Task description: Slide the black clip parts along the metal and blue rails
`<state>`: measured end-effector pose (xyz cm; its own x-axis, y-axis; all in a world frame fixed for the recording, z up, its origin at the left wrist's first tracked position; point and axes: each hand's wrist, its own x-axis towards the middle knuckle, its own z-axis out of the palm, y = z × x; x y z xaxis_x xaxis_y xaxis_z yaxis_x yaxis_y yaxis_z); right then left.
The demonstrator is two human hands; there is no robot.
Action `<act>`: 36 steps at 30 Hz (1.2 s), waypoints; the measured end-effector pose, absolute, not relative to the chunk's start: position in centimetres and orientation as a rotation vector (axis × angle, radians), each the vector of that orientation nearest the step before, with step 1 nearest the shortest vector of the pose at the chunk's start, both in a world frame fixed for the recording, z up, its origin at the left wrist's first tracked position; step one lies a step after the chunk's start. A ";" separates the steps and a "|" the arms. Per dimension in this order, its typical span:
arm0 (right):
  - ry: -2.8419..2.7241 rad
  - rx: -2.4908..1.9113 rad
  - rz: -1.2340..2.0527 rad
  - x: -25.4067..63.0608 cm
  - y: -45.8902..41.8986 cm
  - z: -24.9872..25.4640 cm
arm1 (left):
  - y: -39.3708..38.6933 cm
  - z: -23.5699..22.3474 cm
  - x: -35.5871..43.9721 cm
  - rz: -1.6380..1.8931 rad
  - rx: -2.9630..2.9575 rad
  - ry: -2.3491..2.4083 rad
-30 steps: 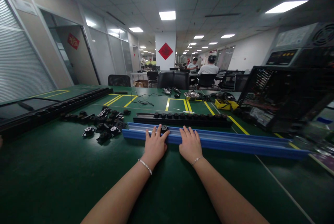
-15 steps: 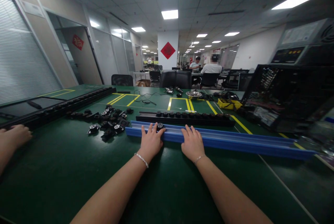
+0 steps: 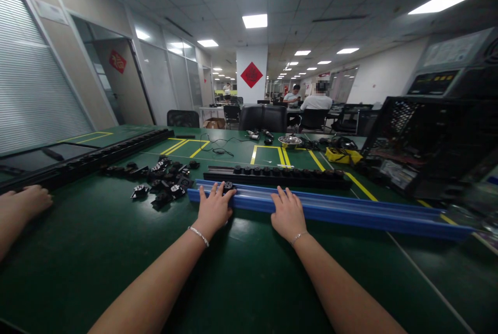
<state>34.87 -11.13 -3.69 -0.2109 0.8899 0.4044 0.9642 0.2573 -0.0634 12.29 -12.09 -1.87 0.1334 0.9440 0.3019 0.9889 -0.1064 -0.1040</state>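
A long blue channel rail [image 3: 350, 213] lies across the bench in front of me. In its groove, near the left end, sits a small black round part [image 3: 229, 185]. My left hand [image 3: 213, 208] has its thumb and fingers around that part, the fingertips reaching over the rail. Farther right, my right hand [image 3: 288, 212] grips the rail, fingers on top and thumb at the near side. Left of the rail lies a loose pile of black parts [image 3: 161, 181], some with pale faces. Right behind it runs a black rail [image 3: 280, 177] with several round parts in a row.
Another person's hand [image 3: 35, 200] is at the far left, by a long black rail [image 3: 97, 157]. At the back stand a metal bowl [image 3: 290, 140] and a yellow item [image 3: 342, 156]. An open computer case [image 3: 392, 137] rises on the right. Cables lie beyond the rails.
My left hand has slid left along the blue rail, and the black round part has moved left with it. My right hand stays in place. The other person's hand has shifted slightly right.
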 end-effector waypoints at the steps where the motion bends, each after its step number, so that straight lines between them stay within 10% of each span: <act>1: -2.178 -1.695 -0.286 34.9 -11.1 -3.7 | -12.1 -1.8 12.1 -0.224 -2.133 -1.894; 36: -2.177 -1.690 -0.298 35.0 -11.0 -3.8 | -11.7 -0.1 4.6 0.008 -2.053 -2.112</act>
<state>34.96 -10.97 -3.76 -0.2145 0.8862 0.4106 0.9640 0.2597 -0.0568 4.64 -11.69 -0.08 -0.0184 0.9905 0.1359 0.9895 0.0375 -0.1395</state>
